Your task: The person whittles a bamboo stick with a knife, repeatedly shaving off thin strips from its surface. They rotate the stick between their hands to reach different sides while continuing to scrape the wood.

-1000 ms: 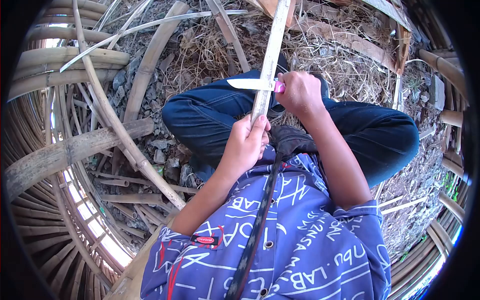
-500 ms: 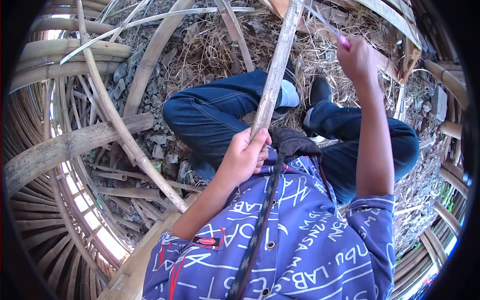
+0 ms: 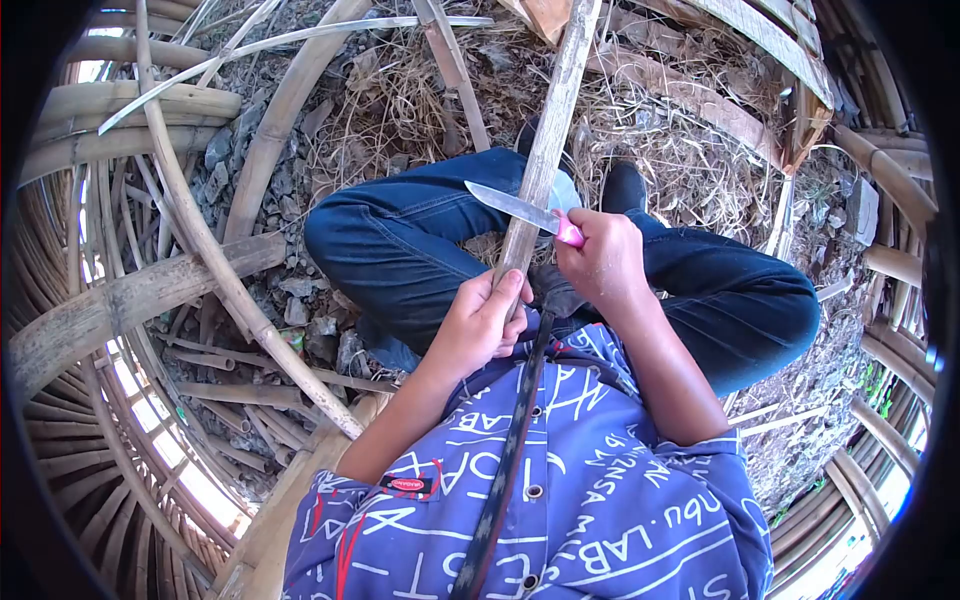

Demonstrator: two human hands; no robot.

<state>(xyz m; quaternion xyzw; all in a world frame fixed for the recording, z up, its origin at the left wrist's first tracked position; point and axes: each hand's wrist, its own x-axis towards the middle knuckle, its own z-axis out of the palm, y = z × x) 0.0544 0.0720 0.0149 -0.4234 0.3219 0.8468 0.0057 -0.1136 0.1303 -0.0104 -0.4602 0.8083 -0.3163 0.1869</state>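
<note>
My left hand [image 3: 484, 322] is closed around the near end of a long pale bamboo strip [image 3: 546, 150], which slants up and away between my knees. In my right hand [image 3: 606, 258], fingers wrapped round its pink handle, is a knife [image 3: 512, 206]. Its blade lies across the strip, a little beyond my left hand, with the tip pointing left. A dark strap [image 3: 515, 440] hangs down over my patterned blue shirt.
Curved bamboo poles [image 3: 190, 200] and a thick bamboo piece [image 3: 140, 300] are at the left. Split wood [image 3: 765, 45] stands at the upper right. Dry straw and shavings [image 3: 400, 95] cover the ground beyond my legs, with grey stones [image 3: 298, 287] at the left.
My right hand has come down and toward me from the upper right, bringing the knife blade onto the strip. My left hand still holds the strip's near end. The view has shifted slightly.
</note>
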